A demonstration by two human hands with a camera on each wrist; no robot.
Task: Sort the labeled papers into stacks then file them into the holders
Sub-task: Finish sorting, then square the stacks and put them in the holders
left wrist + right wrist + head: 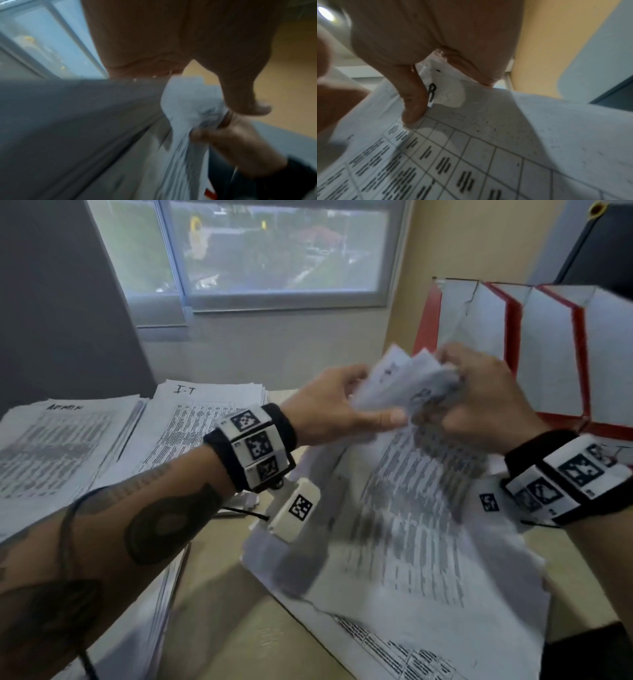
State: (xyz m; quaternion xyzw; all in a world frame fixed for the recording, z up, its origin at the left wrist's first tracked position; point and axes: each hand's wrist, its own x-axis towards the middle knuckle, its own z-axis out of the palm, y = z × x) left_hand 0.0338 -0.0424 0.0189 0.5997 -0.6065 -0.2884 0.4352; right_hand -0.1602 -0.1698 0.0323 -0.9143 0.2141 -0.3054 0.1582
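Lying at the far left of the surface (236,604), two paper stacks (68,440) sit side by side below a window (274,248). The left hand (329,405) pinches the top edge of a raised bundle of printed sheets (411,508); the right hand (486,395) clutches the same crumpled edge. Red and white holders (534,344) stand just behind, against a yellow wall (479,241).

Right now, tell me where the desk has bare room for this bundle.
Bare desk shows between the left stacks and the loose sheets, plus a strip at their right. The holders crowd the right rear. Both hands grip the bundle.
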